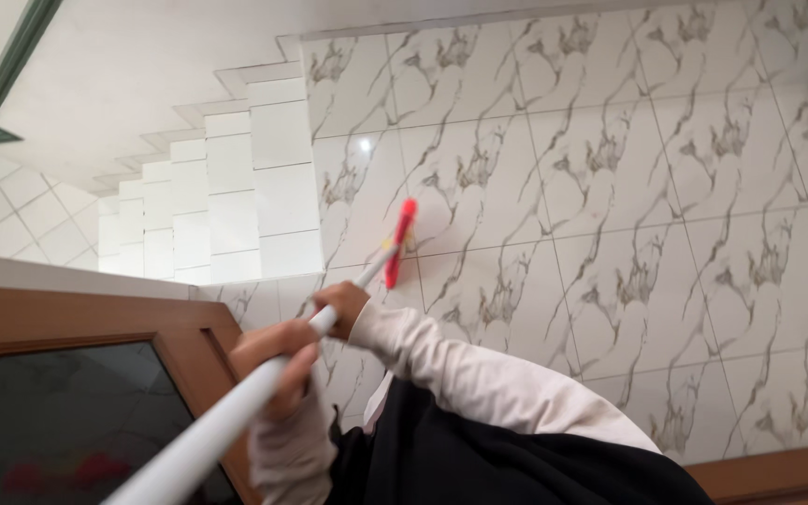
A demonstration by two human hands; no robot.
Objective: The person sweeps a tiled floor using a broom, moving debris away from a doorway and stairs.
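Note:
Both hands grip a long white pole (pixel 236 407) that runs from the lower left up to a red flat head (pixel 401 241). The red head rests against white marble-patterned tiles (pixel 610 187), close to the white tiled steps. My left hand (pixel 278 360) is closed around the pole nearer the camera, with a pale sleeve below it. My right hand (pixel 343 304) is closed around the pole farther up, its cream-sleeved arm (pixel 479 379) reaching in from the lower right. A black garment (pixel 479 463) covers my body at the bottom.
White tiled steps (pixel 236 187) rise at the left of the marble tiles. A brown wooden frame (pixel 95 323) with a dark glass pane (pixel 58 421) fills the lower left. More brown wood (pixel 778 472) shows at the lower right. A green-edged white surface (pixel 11 65) sits at the top left.

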